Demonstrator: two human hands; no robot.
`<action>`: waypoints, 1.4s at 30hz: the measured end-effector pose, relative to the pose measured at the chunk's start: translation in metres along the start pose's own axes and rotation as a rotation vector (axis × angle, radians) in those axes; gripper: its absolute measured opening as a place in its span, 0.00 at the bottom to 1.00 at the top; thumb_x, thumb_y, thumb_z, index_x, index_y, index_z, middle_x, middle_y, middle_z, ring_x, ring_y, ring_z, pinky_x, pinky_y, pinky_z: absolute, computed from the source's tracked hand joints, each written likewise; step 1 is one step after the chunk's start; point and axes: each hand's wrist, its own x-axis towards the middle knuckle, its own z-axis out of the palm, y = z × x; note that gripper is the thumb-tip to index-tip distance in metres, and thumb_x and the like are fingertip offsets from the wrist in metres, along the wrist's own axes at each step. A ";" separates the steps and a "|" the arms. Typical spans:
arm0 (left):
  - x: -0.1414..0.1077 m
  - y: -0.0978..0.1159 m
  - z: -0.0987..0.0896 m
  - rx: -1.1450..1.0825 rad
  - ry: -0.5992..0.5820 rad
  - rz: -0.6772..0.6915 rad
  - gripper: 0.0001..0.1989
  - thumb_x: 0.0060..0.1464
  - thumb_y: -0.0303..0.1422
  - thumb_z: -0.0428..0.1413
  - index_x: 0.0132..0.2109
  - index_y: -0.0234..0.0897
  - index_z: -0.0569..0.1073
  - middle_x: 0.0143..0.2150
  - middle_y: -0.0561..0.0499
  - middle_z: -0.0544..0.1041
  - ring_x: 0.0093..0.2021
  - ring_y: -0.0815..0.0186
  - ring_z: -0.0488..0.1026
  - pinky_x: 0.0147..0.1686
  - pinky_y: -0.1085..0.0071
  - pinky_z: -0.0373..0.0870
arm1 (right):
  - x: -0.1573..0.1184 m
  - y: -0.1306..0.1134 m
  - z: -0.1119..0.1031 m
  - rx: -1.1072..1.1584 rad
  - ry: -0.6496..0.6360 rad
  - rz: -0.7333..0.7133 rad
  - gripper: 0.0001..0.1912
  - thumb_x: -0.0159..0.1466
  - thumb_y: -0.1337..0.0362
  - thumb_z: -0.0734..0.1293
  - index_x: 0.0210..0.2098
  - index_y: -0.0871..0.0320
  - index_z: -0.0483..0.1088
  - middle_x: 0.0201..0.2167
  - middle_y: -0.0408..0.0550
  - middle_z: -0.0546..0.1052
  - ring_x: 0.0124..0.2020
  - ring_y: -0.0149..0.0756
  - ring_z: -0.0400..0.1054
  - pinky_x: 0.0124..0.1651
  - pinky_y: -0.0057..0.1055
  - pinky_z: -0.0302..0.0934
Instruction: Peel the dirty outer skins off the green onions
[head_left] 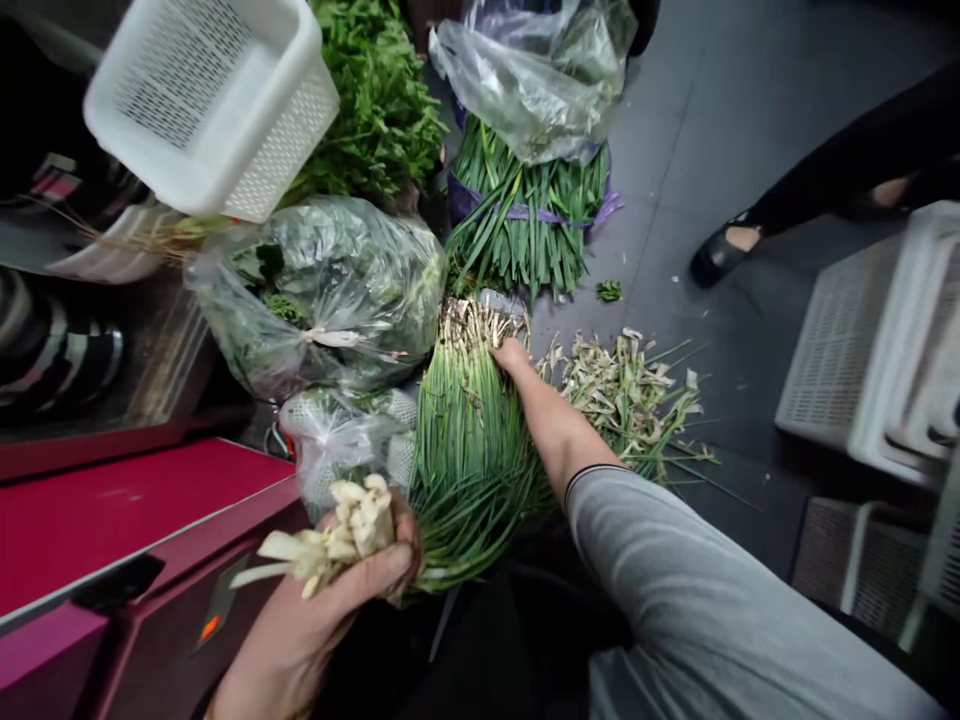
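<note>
My left hand is closed around a bunch of pale white stalk ends at the lower left. A large bundle of long green stalks lies in the middle, its whitish, soil-stained root ends toward the top. My right hand reaches to the right edge of those root ends; its fingers are mostly hidden among them, so what they hold does not show. Right of my forearm is a heap of peeled, withered leaves on the floor.
Plastic bags of greens and a white basket stand left. Tied green leaves lie beyond the bundle. White crates are at the right, near a person's shoe. A red surface is at lower left.
</note>
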 end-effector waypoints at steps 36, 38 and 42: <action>0.000 -0.005 0.034 0.013 -0.252 0.443 0.17 0.30 0.32 0.70 0.30 0.31 0.75 0.24 0.53 0.73 0.23 0.72 0.67 0.21 0.76 0.63 | -0.352 0.003 -0.149 0.568 0.663 -0.718 0.07 0.63 0.59 0.64 0.33 0.56 0.68 0.23 0.43 0.72 0.25 0.32 0.66 0.33 0.30 0.61; -0.001 -0.004 0.030 0.049 -0.279 0.413 0.17 0.30 0.32 0.70 0.30 0.31 0.75 0.25 0.53 0.73 0.23 0.72 0.68 0.21 0.75 0.64 | -0.347 0.016 -0.163 0.593 0.732 -0.668 0.06 0.64 0.59 0.64 0.33 0.55 0.67 0.22 0.42 0.70 0.23 0.31 0.65 0.32 0.29 0.59; 0.001 -0.002 0.029 0.082 -0.312 0.398 0.17 0.31 0.33 0.70 0.30 0.31 0.76 0.26 0.51 0.74 0.23 0.71 0.69 0.22 0.75 0.65 | -0.336 0.045 -0.187 0.599 0.882 -0.577 0.05 0.64 0.59 0.62 0.33 0.53 0.64 0.31 0.47 0.71 0.36 0.36 0.66 0.41 0.31 0.58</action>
